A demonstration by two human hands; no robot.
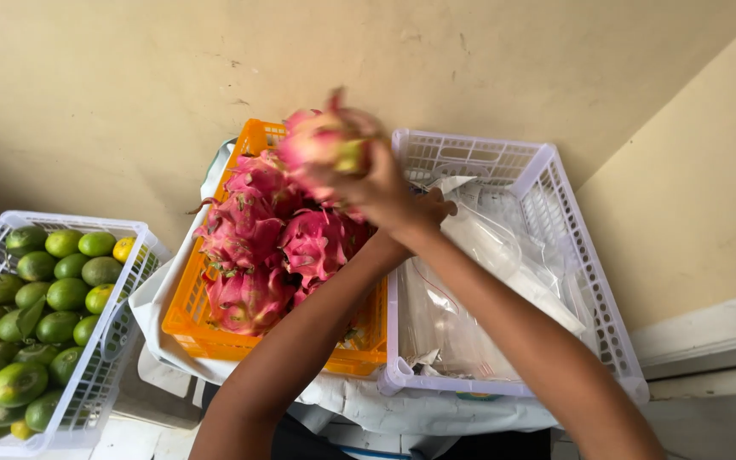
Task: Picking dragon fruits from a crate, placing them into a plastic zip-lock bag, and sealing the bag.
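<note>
My right hand (376, 189) is raised above the orange basket (182, 317) and grips a pink dragon fruit (321, 140), which is blurred by motion. Several more pink dragon fruits (253, 247) are piled in that basket. My left arm reaches up from the lower left and passes under my right wrist. Only a few fingers of my left hand (438, 205) show, at the near edge of the white basket (611, 332). What they hold or touch is hidden.
The white basket on the right holds clear plastic bags (470, 290). A second white basket (100, 375) at the left is full of green citrus fruit (40, 324). Both middle baskets rest on a white cloth (402, 409). A beige wall stands right behind.
</note>
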